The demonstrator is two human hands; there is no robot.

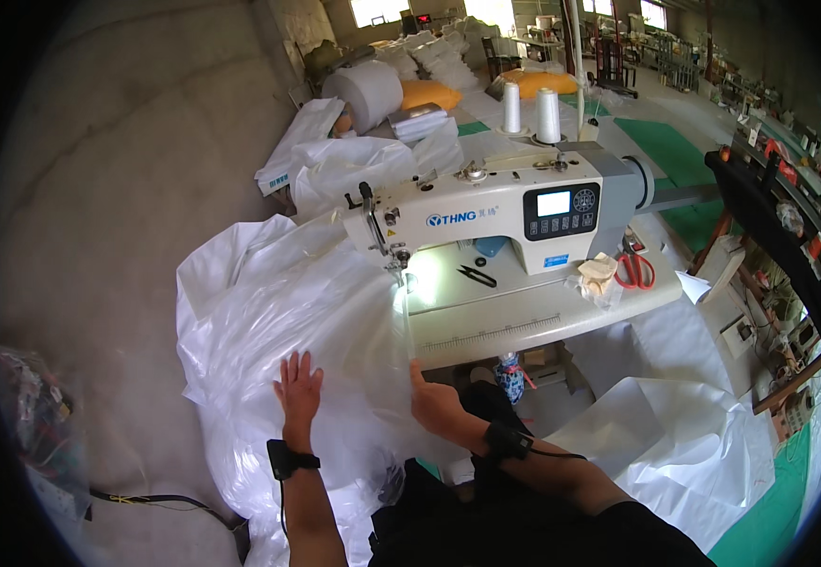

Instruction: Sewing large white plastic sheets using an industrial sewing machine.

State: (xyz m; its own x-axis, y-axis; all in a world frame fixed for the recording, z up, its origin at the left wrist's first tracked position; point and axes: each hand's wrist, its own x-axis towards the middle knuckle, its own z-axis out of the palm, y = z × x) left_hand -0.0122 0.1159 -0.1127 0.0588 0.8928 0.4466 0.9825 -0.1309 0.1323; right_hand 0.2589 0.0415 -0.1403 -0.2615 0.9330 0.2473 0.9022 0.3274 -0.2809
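A translucent white plastic sheet lies in a large crumpled heap left of the white sewing machine. Its right edge runs up to the lit needle area. My left hand rests flat on the sheet, fingers spread, holding nothing. At the sheet's right edge, by the front of the machine bed, is my right hand. Its index finger points forward along the edge; the other fingers curl in on the plastic, and the thumb is hidden. Each wrist wears a black band with a cable.
Black thread snips, red-handled scissors and a beige lump lie on the machine bed. Two white thread cones stand behind. More white sheeting drapes at the right. A black cable crosses the floor at left.
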